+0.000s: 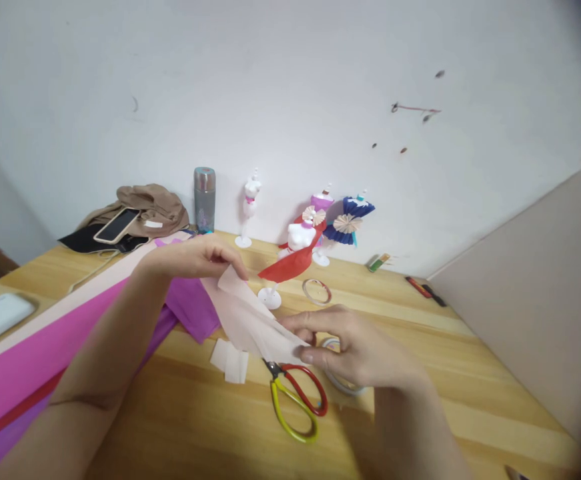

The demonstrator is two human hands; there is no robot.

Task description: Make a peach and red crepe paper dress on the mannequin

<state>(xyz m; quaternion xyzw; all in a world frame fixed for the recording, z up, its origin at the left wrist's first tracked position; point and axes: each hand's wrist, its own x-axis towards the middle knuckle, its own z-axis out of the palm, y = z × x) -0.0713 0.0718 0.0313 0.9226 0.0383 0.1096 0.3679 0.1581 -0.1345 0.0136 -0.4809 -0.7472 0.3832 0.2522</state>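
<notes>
Above the scissors (297, 401), the paper (253, 317) is held in mid-air, one end pinched between the thumb and fingers of the right hand (343, 343), the other by the fingertips of the left hand (203, 257). No lettering can be read on the flask (205, 200).

Both forearms reaching inward, left hand (205, 257) palm-down with curled fingers, right hand (337, 347) pinching, thumb below.

Soft, even light is cast from above, with faint shadows thrown on the table (190, 413). Edges are bowed and darkened at right; the hands are slightly blurred.
</notes>
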